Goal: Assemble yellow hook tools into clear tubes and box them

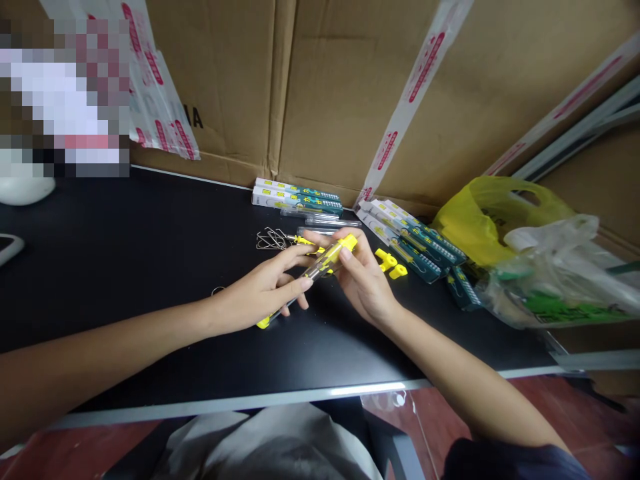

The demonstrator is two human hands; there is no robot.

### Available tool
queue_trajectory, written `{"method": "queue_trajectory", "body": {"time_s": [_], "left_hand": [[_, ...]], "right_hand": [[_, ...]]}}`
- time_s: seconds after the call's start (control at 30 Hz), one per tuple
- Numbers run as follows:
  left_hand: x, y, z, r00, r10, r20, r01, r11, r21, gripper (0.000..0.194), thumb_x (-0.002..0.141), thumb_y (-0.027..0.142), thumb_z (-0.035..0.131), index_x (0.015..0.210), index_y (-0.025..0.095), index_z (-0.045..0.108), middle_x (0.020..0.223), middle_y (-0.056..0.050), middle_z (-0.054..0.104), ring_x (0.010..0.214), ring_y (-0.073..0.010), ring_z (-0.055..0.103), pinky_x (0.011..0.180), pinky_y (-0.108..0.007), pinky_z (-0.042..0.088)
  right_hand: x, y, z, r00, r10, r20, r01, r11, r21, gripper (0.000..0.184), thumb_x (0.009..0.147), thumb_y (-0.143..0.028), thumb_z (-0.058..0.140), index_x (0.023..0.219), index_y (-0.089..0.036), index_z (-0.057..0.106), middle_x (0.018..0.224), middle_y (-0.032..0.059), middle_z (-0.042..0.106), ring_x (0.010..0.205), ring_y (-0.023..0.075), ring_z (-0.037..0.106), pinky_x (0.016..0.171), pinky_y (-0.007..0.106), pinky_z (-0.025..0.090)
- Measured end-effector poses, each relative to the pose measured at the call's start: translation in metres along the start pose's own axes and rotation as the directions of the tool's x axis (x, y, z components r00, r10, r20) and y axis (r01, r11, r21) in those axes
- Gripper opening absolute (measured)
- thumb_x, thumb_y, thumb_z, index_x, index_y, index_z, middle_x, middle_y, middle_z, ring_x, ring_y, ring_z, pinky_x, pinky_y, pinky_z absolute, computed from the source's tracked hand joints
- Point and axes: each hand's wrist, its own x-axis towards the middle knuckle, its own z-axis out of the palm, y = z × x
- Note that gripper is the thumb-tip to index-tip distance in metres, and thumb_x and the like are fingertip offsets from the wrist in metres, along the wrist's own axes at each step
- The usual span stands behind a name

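Both hands meet over the black table around a slim clear tube (320, 263) with yellow parts inside, slanting from upper right to lower left. My left hand (270, 285) is closed round its middle, thumb on top. My right hand (369, 287) pinches the yellow cap (350, 243) at the upper end. A yellow end piece (263, 323) shows below my left hand. Just behind the hands lie bent metal wire hooks (271, 239), some by yellow parts partly hidden by my fingers. Several loose yellow caps (397, 271) lie right of my right hand.
Clear tubes (333, 222) lie before stacked printed boxes (295, 199) at the back. More such boxes (407, 240) stand to the right, beside a yellow plastic bag (465, 210) and a clear bag (565, 280). Large cardboard (340, 87) walls the rear. A white object (25, 187) sits far left.
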Motion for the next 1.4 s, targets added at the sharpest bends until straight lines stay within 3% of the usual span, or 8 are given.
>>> {"method": "queue_trajectory", "body": {"time_s": [0.2, 0.33, 0.43, 0.53, 0.67, 1.07, 1.3, 1.4], "left_hand": [[0.003, -0.001, 0.000, 1.000, -0.009, -0.017, 0.009, 1.000, 0.001, 0.044, 0.092, 0.035, 0.052, 0.134, 0.023, 0.046, 0.114, -0.009, 0.059, 0.073, -0.0126, 0.066, 0.057, -0.024, 0.055], [0.005, -0.004, -0.004, 0.998, 0.030, -0.053, -0.030, 1.000, 0.006, 0.042, 0.093, 0.034, 0.050, 0.133, 0.021, 0.047, 0.106, -0.006, 0.061, 0.068, -0.0097, 0.063, 0.062, -0.024, 0.054], [0.005, -0.002, -0.009, 0.993, 0.052, -0.102, -0.050, 0.998, 0.029, 0.045, 0.093, 0.034, 0.050, 0.136, 0.021, 0.047, 0.104, -0.006, 0.061, 0.063, -0.0077, 0.059, 0.056, -0.022, 0.051], [0.005, 0.001, -0.012, 0.987, 0.061, -0.151, -0.057, 0.998, 0.034, 0.045, 0.092, 0.035, 0.052, 0.135, 0.020, 0.048, 0.105, -0.006, 0.059, 0.060, -0.0066, 0.057, 0.049, -0.020, 0.048], [0.005, 0.003, -0.013, 0.986, 0.058, -0.159, -0.054, 0.998, 0.028, 0.045, 0.091, 0.035, 0.053, 0.133, 0.019, 0.049, 0.103, -0.006, 0.059, 0.058, -0.0062, 0.056, 0.046, -0.019, 0.047], [0.006, 0.009, -0.017, 0.968, 0.078, -0.238, -0.067, 0.996, 0.052, 0.039, 0.090, 0.039, 0.054, 0.123, 0.016, 0.054, 0.087, -0.001, 0.058, 0.049, -0.0040, 0.042, 0.043, -0.018, 0.035], [0.003, 0.035, -0.026, 0.791, 0.303, -0.531, -0.101, 0.922, 0.375, 0.027, 0.076, 0.034, 0.072, 0.091, 0.016, 0.058, 0.083, 0.001, 0.061, 0.069, -0.0101, 0.055, 0.065, -0.022, 0.046], [0.002, 0.038, -0.028, 0.786, 0.330, -0.523, -0.109, 0.907, 0.408, 0.026, 0.076, 0.034, 0.071, 0.089, 0.015, 0.060, 0.083, 0.000, 0.063, 0.073, -0.0127, 0.059, 0.070, -0.025, 0.048]], "right_hand": [[0.002, 0.004, -0.004, 0.998, 0.023, 0.058, -0.021, 0.999, -0.030, 0.020, 0.091, -0.043, 0.054, 0.104, -0.030, 0.046, 0.128, 0.0026, 0.064, 0.109, 0.0215, 0.064, 0.090, 0.043, 0.052], [0.016, -0.003, -0.034, 0.995, -0.092, 0.046, 0.101, 0.951, -0.293, 0.033, 0.097, -0.052, 0.033, 0.113, -0.028, 0.049, 0.124, 0.0059, 0.064, 0.117, 0.0216, 0.059, 0.100, 0.046, 0.046], [0.030, -0.020, -0.079, 0.929, -0.368, -0.051, 0.176, 0.558, -0.811, 0.031, 0.093, -0.046, 0.049, 0.116, -0.026, 0.052, 0.124, 0.0091, 0.061, 0.120, 0.0254, 0.053, 0.104, 0.047, 0.040], [0.038, -0.035, -0.129, 0.908, -0.411, -0.082, -0.096, -0.012, -0.995, 0.031, 0.088, -0.041, 0.056, 0.109, -0.020, 0.061, 0.117, 0.0153, 0.061, 0.115, 0.0339, 0.050, 0.100, 0.054, 0.038], [0.038, -0.034, -0.173, 0.916, -0.336, -0.221, -0.322, -0.284, -0.903, 0.039, 0.085, -0.046, 0.058, 0.105, -0.014, 0.066, 0.104, 0.0190, 0.062, 0.102, 0.0357, 0.052, 0.084, 0.051, 0.045], [0.038, -0.032, -0.179, 0.925, -0.343, -0.166, -0.282, -0.322, -0.904, 0.032, 0.085, -0.038, 0.060, 0.108, -0.015, 0.065, 0.105, 0.0172, 0.060, 0.100, 0.0344, 0.052, 0.083, 0.051, 0.046], [0.026, -0.042, -0.096, 0.906, -0.312, 0.287, 0.270, -0.097, -0.958, 0.033, 0.085, -0.030, 0.062, 0.117, -0.023, 0.056, 0.109, 0.0110, 0.057, 0.103, 0.0281, 0.057, 0.088, 0.043, 0.050], [0.018, -0.038, -0.071, 0.873, -0.277, 0.401, 0.418, 0.001, -0.908, 0.032, 0.087, -0.026, 0.061, 0.119, -0.023, 0.055, 0.109, 0.0107, 0.057, 0.103, 0.0264, 0.057, 0.089, 0.042, 0.049]]}}
